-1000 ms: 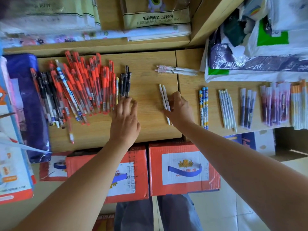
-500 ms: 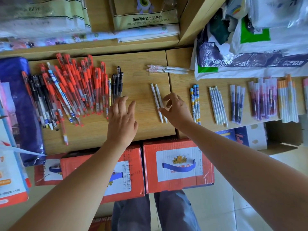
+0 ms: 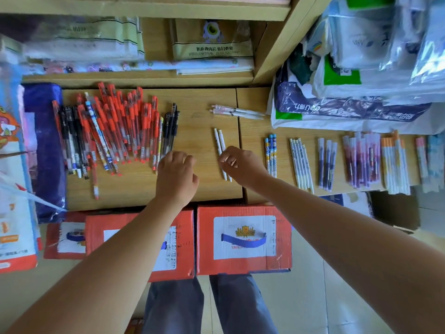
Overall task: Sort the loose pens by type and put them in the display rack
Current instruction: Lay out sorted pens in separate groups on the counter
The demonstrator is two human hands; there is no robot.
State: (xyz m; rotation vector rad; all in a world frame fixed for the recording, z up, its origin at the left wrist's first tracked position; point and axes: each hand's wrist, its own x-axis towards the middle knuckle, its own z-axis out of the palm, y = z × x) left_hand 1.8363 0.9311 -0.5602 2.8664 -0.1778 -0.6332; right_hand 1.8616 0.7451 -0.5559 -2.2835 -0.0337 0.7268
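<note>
One head-worn wide-angle view looks steeply down on the desk (image 3: 134, 189) from close above. Both forearms enter from the bottom corners and meet mid-frame. The picture centres near the two white pens (image 3: 218, 141) at the right hand (image 3: 243, 165). A shelf (image 3: 144, 80) fills the top and the floor (image 3: 337, 297) the bottom.

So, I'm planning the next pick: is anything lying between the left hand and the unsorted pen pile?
Nothing visible does. The left hand sits at the unsorted pile's right edge, its curled fingers beside the black pens and a yellow pen.
</note>
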